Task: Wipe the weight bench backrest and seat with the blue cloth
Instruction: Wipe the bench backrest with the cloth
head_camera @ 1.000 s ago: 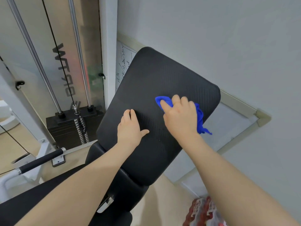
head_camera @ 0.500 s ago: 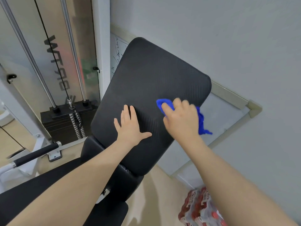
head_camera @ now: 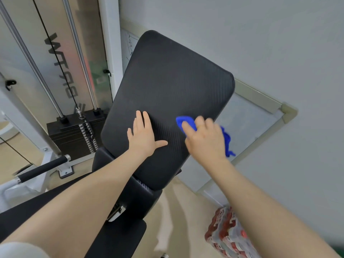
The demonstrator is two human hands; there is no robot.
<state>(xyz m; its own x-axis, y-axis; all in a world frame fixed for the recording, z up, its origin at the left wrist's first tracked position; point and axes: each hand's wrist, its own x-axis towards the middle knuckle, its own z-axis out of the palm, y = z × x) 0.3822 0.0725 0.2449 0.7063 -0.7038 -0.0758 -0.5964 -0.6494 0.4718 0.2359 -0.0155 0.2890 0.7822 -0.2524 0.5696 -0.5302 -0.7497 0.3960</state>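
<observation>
The right hand (head_camera: 204, 140) held a crumpled blue cloth (head_camera: 188, 122) against the ribbed black backrest (head_camera: 167, 81), near its right edge; the left hand (head_camera: 143, 136) lay flat, fingers spread

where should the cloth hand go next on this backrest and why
Probably sweep the right hand and blue cloth leftward across the backrest. The cloth sits at the pad's right edge, and the left hand lies flat bracing the pad.
</observation>
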